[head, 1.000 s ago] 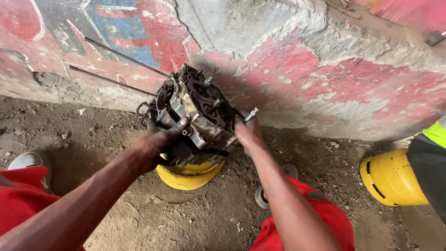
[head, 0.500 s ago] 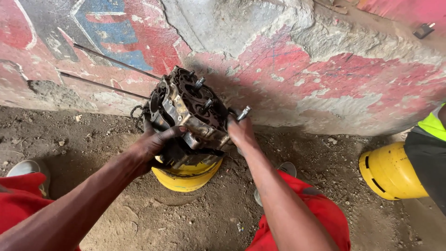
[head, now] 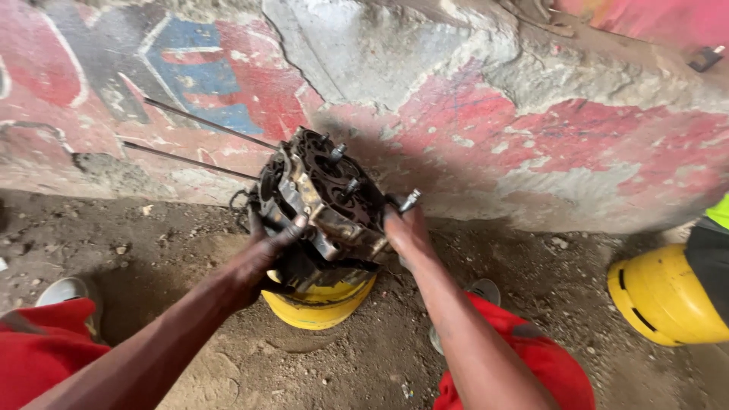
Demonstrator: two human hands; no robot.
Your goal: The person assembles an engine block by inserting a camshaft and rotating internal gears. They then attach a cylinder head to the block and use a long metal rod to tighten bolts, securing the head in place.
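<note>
The greasy engine block (head: 323, 205) rests tilted on a yellow container (head: 319, 304). Both the left hand (head: 266, 254) and right hand (head: 406, 231) grasp its sides. It looks heavy, stiff and slippery; hold the solid casing.

Painted sign lettering (head: 190, 76) in red, blue and grey covers the cracked wall (head: 531, 114) behind.
</note>
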